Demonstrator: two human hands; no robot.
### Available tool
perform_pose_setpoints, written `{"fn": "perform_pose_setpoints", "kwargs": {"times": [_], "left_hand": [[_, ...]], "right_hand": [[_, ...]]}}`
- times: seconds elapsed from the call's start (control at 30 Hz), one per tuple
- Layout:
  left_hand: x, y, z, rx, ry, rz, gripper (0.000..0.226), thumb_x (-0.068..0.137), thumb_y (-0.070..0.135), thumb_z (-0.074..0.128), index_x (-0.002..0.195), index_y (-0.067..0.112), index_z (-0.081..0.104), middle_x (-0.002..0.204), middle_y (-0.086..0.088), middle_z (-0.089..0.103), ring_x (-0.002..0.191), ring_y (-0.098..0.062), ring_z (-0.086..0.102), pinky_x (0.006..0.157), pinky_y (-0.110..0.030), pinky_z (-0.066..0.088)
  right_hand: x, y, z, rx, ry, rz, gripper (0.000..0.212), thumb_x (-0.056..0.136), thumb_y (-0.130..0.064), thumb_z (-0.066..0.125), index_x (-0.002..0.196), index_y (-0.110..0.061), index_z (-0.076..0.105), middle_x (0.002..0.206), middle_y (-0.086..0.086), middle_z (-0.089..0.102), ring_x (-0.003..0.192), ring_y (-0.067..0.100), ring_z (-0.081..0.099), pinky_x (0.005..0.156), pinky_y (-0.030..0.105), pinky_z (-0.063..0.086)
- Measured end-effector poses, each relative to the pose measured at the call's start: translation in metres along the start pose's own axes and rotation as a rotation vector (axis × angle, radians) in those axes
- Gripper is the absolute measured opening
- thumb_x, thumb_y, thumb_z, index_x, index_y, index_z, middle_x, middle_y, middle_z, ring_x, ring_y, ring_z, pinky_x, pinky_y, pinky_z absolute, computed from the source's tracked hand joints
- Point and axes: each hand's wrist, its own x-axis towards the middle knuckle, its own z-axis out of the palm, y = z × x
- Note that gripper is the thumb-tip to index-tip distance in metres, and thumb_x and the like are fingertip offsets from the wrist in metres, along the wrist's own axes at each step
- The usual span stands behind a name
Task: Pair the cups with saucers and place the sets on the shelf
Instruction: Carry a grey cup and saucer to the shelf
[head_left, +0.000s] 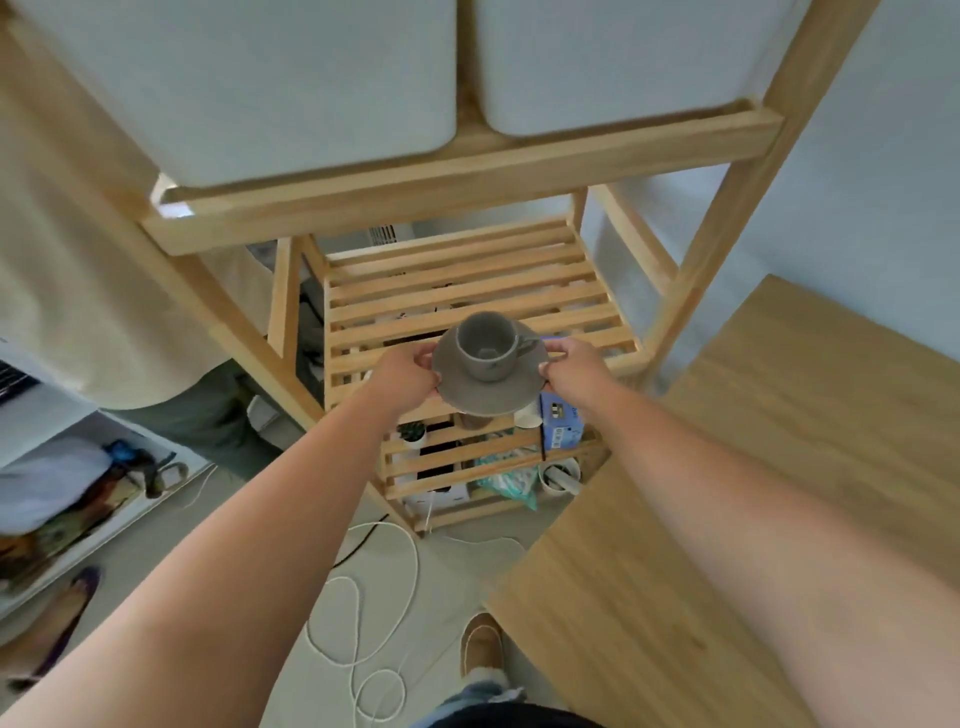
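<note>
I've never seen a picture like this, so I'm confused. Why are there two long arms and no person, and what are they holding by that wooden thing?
The camera sits on a person's head and looks down, so you see only their arms, like seeing your own. The left hand and right hand hold a grey saucer by its two edges. A grey cup stands on it, its handle pointing right. The hands hold it over a slatted shelf in a wooden rack. Two white bins sit on the level above. A wooden table is on the right, and a white cord lies on the floor.
</note>
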Motion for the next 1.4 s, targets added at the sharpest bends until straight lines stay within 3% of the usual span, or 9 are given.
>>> {"fn": "perform_pose_setpoints", "kwargs": {"times": [0.17, 0.27, 0.43, 0.57, 0.7, 0.77, 0.93, 1.13, 1.4], "left_hand": [[0.013, -0.016, -0.025, 0.033, 0.057, -0.024, 0.06, 0.087, -0.005, 0.061, 0.142, 0.017, 0.05, 0.118, 0.002, 0.063, 0.087, -0.011, 0.06, 0.059, -0.018, 0.044], [0.024, -0.031, -0.034, -0.003, 0.062, -0.035, 0.062, 0.084, -0.002, 0.067, 0.14, 0.018, 0.051, 0.126, 0.0, 0.061, 0.1, -0.019, 0.06, 0.075, -0.029, 0.053], [0.035, -0.047, -0.04, -0.044, -0.043, -0.055, 0.072, 0.068, 0.017, 0.086, 0.128, 0.031, 0.049, 0.118, 0.009, 0.058, 0.108, -0.012, 0.056, 0.09, -0.034, 0.047], [0.044, -0.055, -0.041, 0.057, -0.035, -0.062, 0.107, 0.048, 0.024, 0.092, 0.14, 0.037, 0.037, 0.131, 0.004, 0.049, 0.12, -0.021, 0.051, 0.102, -0.047, 0.046], [0.048, -0.054, -0.046, 0.151, 0.0, -0.07, 0.108, 0.051, 0.026, 0.094, 0.143, 0.034, 0.036, 0.14, 0.001, 0.036, 0.121, -0.022, 0.05, 0.108, -0.048, 0.041], [0.048, -0.056, -0.047, 0.198, 0.013, -0.053, 0.103, 0.06, 0.024, 0.092, 0.145, 0.03, 0.034, 0.141, -0.001, 0.03, 0.124, -0.022, 0.045, 0.111, -0.042, 0.036], [0.048, -0.068, -0.041, 0.35, 0.047, 0.01, 0.109, 0.061, 0.043, 0.087, 0.149, 0.031, 0.024, 0.141, -0.002, 0.026, 0.136, -0.027, 0.025, 0.111, -0.043, 0.03], [0.067, -0.07, -0.041, 0.519, 0.088, 0.01, 0.117, 0.072, 0.054, 0.077, 0.157, 0.02, 0.004, 0.165, -0.003, 0.001, 0.15, -0.036, -0.007, 0.12, -0.051, 0.006], [0.094, -0.065, -0.047, 0.537, 0.097, -0.009, 0.098, 0.091, 0.045, 0.061, 0.157, 0.019, -0.006, 0.166, -0.001, -0.009, 0.149, -0.035, -0.017, 0.118, -0.051, -0.007]], "right_hand": [[0.025, -0.011, 0.04, -0.014, -0.038, 0.055, 0.034, 0.089, 0.0, 0.053, 0.119, -0.016, 0.059, 0.111, 0.012, 0.064, 0.097, 0.026, 0.065, 0.082, 0.045, 0.059], [0.038, -0.014, 0.056, -0.042, -0.066, 0.062, 0.035, 0.085, -0.002, 0.055, 0.116, -0.018, 0.061, 0.112, 0.013, 0.065, 0.1, 0.029, 0.064, 0.086, 0.048, 0.057], [0.05, -0.02, 0.075, -0.117, -0.12, 0.063, 0.042, 0.082, -0.002, 0.056, 0.121, -0.018, 0.058, 0.103, 0.009, 0.067, 0.098, 0.03, 0.066, 0.087, 0.052, 0.055], [0.057, -0.027, 0.081, -0.126, -0.135, 0.034, 0.026, 0.088, -0.002, 0.054, 0.107, -0.018, 0.06, 0.093, -0.002, 0.066, 0.092, 0.023, 0.068, 0.087, 0.044, 0.057], [0.058, -0.027, 0.082, -0.188, -0.12, -0.054, 0.025, 0.087, -0.008, 0.055, 0.089, -0.029, 0.068, 0.093, 0.002, 0.07, 0.093, 0.025, 0.069, 0.085, 0.047, 0.057], [0.057, -0.022, 0.08, -0.318, -0.159, -0.119, 0.024, 0.084, -0.015, 0.062, 0.102, -0.029, 0.068, 0.104, 0.007, 0.07, 0.1, 0.028, 0.065, 0.089, 0.049, 0.055], [0.061, -0.006, 0.072, -0.787, -0.208, -0.228, 0.096, 0.069, -0.053, 0.073, 0.15, -0.03, 0.027, 0.145, -0.005, 0.034, 0.132, 0.025, 0.029, 0.107, 0.042, 0.033], [0.074, -0.008, 0.076, -0.872, -0.14, -0.279, 0.101, 0.069, -0.063, 0.07, 0.151, -0.033, 0.02, 0.161, -0.011, 0.0, 0.146, 0.027, 0.001, 0.118, 0.048, 0.009], [0.111, -0.024, 0.098, -0.862, -0.172, -0.319, 0.1, 0.08, -0.059, 0.062, 0.154, -0.025, 0.005, 0.163, -0.006, -0.003, 0.15, 0.022, -0.009, 0.118, 0.049, -0.007]]}}
